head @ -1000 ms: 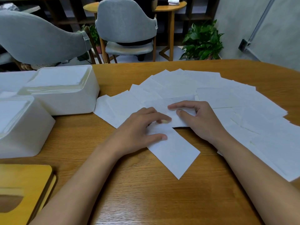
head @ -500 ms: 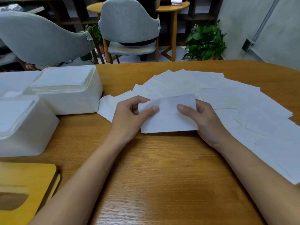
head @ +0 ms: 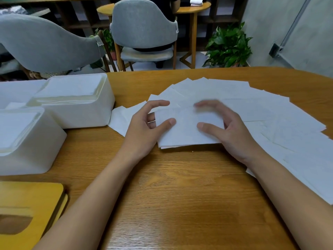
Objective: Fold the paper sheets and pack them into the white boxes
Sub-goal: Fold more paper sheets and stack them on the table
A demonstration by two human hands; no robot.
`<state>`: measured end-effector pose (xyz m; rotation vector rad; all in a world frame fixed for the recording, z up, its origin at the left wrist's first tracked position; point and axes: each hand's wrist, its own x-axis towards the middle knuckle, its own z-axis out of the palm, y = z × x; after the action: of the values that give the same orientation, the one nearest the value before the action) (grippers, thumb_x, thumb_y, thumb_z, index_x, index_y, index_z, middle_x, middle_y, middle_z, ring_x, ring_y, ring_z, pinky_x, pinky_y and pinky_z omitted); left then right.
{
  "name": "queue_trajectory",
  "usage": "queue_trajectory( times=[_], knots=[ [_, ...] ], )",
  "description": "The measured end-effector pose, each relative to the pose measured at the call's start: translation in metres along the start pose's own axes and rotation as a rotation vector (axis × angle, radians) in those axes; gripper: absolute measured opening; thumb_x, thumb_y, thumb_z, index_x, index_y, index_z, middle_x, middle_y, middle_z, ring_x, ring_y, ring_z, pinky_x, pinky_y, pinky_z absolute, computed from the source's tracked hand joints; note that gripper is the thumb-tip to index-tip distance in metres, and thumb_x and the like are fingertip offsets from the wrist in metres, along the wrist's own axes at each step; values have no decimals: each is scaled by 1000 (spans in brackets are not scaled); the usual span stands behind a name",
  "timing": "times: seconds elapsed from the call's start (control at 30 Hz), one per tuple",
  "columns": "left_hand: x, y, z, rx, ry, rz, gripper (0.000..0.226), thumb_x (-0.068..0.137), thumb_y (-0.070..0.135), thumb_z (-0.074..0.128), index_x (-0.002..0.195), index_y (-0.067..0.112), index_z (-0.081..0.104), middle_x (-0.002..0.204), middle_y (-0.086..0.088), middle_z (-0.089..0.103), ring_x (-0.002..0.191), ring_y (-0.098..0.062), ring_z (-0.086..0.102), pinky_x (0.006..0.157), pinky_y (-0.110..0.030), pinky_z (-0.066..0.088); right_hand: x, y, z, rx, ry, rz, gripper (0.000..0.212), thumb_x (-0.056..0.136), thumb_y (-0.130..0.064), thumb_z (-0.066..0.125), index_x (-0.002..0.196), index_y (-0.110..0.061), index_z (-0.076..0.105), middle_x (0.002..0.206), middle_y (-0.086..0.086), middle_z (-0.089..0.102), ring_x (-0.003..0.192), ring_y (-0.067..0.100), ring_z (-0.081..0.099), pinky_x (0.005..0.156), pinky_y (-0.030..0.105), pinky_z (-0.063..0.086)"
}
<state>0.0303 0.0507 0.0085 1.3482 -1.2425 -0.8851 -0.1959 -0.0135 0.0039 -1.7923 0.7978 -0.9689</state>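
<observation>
- Folded sheet (head: 187, 131) sits at centre of the tabletop (head: 180, 195), held between both hands. Its near edge is at or just above the wood, and layered edges show along that edge.
- Left hand (head: 142, 127): thumb lies on the sheet's upper face near its left edge, with two fingers tucked behind that edge in a pinch. The forefinger is curved above the far corner, clear of the paper.
- Right hand (head: 234, 134): thumb is pressed on the sheet's right half. The fingers arch over the far edge but are blurred, so they seem to grip the sheet, though contact is unclear.
- Loose sheets (head: 261, 109) are fanned flat and overlapping behind and to the right of the hands. Some run under the right forearm.
- Far white box (head: 81, 116) stands left of the fan, with paper stacked nearly to its rim. One loose sheet touches its corner.
- Near white box (head: 36, 156) sits just in front of it, also with paper inside.
- Yellow wooden board (head: 30, 199) lies at the near left corner.
- Grey chairs (head: 142, 24) and a potted plant (head: 227, 46) stand beyond the tabletop.
</observation>
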Motion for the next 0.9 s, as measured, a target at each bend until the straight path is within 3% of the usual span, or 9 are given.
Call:
queue_trajectory(
  times=[0.07, 0.13, 0.23, 0.33, 0.43, 0.5, 0.67, 0.77, 0.9],
  knots=[
    [2, -8, -3, 206, 17, 94, 45, 94, 25, 79, 133, 35, 61, 102, 0, 75, 98, -15, 71, 82, -33, 61, 0, 3, 0, -82, -37, 65, 34, 96, -1, 70, 112, -30, 79, 121, -18, 74, 123, 2, 62, 108, 26, 44],
    [4, -15, -10, 480, 5, 172, 50, 94, 27, 77, 139, 36, 56, 122, 11, 67, 117, 0, 60, 97, -20, 50, 0, 7, 0, -122, 44, 129, 38, 95, -1, 67, 107, -34, 82, 120, -21, 75, 123, -3, 61, 109, 22, 44],
    [6, -23, -17, 696, -74, 168, 50, 93, 23, 69, 141, 32, 57, 142, 18, 58, 132, -1, 51, 112, -28, 42, 3, 10, -1, -187, 209, 167, 43, 93, -1, 63, 106, -36, 82, 119, -23, 74, 122, -7, 59, 101, 6, 42],
    [4, -22, -16, 769, -108, 139, 45, 86, 38, 61, 131, 32, 64, 138, 18, 61, 130, -7, 54, 109, -36, 45, 3, 13, 0, -187, 276, 184, 43, 92, 0, 60, 106, -35, 82, 117, -24, 74, 122, -5, 59, 99, 9, 43],
    [3, -20, -14, 809, -107, 157, 48, 83, 44, 51, 127, 32, 68, 132, 19, 63, 127, -7, 51, 104, -33, 42, 3, 12, 0, -192, 340, 197, 42, 92, -2, 59, 107, -34, 82, 119, -22, 73, 120, -4, 59, 97, 10, 44],
    [5, -22, -15, 779, -107, 161, 44, 88, 35, 48, 126, 29, 70, 129, 17, 63, 121, -6, 49, 99, -28, 40, 3, 11, -1, -188, 367, 200, 42, 92, -2, 59, 107, -34, 82, 120, -21, 73, 118, -4, 59, 91, 4, 44],
    [9, -30, -17, 855, -102, 242, 39, 96, 9, 57, 125, 28, 73, 117, 12, 59, 107, -11, 48, 86, -29, 36, 3, 11, 0, -206, 368, 175, 41, 92, -3, 60, 108, -34, 82, 120, -19, 73, 117, -1, 60, 92, 10, 46],
    [8, -28, -20, 933, -43, 303, 22, 93, 16, 65, 106, 31, 73, 107, 17, 54, 103, -9, 45, 95, -39, 32, 3, 11, 1, -214, 354, 162, 41, 92, -3, 60, 109, -33, 82, 120, -20, 73, 119, -3, 59, 91, 2, 42],
    [4, -20, -21, 839, -30, 406, 6, 91, 25, 66, 94, 29, 69, 120, 15, 61, 124, -8, 52, 118, -48, 21, 3, 11, 0, -217, 349, 127, 34, 95, -6, 64, 110, -31, 82, 118, -21, 74, 122, -6, 59, 103, 8, 41]
  ],
)
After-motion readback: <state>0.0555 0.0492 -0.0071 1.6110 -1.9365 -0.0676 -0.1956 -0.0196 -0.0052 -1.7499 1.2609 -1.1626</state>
